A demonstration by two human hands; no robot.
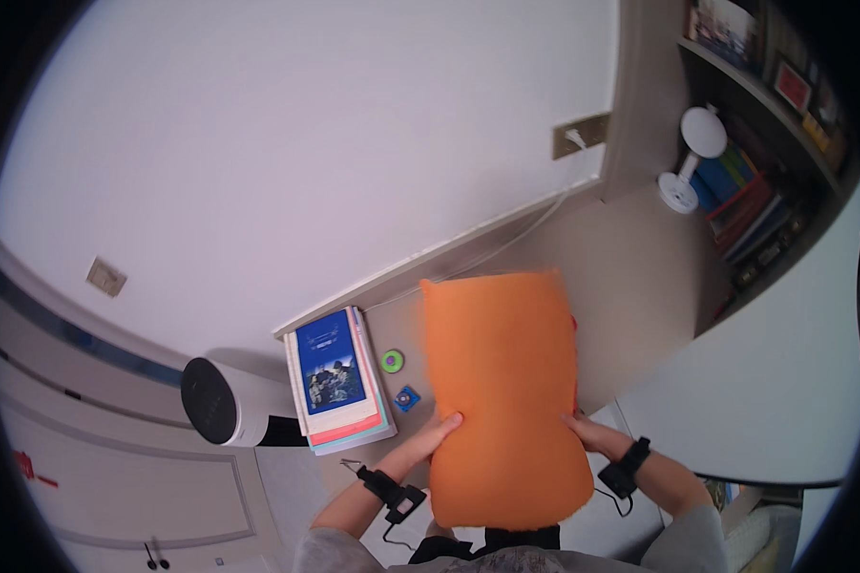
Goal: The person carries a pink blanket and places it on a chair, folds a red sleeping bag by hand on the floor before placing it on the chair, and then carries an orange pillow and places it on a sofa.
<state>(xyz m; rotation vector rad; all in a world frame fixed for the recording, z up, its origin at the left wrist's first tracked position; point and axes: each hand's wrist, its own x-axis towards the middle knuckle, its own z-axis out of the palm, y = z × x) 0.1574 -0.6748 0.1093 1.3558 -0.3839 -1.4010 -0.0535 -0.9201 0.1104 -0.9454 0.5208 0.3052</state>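
An orange cushion spans the space in front of my body, its far end reaching over the desk. My left hand grips its left edge, thumb on top and the other fingers hidden beneath. On the opposite edge my right hand holds it the same way. The cushion narrows a little between the hands. Something red shows along its right side, mostly covered. Each wrist wears a black strap with a small device.
Left on the desk lie a stack of books and papers, a green round toy and a blue spinner-like toy. A white cylindrical appliance stands beyond. At right are a white desk lamp, a bookshelf and a plugged-in socket.
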